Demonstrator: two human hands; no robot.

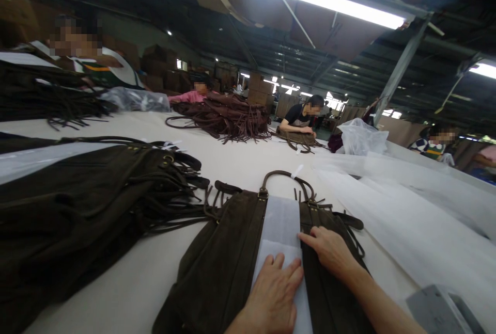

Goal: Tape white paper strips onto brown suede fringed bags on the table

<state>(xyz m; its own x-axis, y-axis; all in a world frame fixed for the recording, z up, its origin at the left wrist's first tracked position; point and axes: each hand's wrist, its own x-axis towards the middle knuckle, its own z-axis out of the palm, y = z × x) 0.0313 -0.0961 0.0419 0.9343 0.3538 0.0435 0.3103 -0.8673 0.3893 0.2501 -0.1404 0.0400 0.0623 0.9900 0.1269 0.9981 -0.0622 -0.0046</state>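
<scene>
A dark brown handbag [232, 251] lies flat in front of me, its looped handle [284, 173] pointing away and a white tag [297, 171] on the handle. Down the bag's middle runs a strip of white paper [282, 218]. My left hand [273, 285] rests on the strip with its fingers stretched out. Beside it, my right hand [331, 249] touches the strip's right edge with an extended index finger; its other fingers are partly bent over the bag. Neither hand holds anything that I can see.
At left lies a pile of similar dark bags [89, 205] with fringes. Sheets of white wrapping [418, 205] spread over the right of the table [155, 282], near a grey object [442, 308]. Maroon bags [232, 114] are heaped farther back. Several people are around the table.
</scene>
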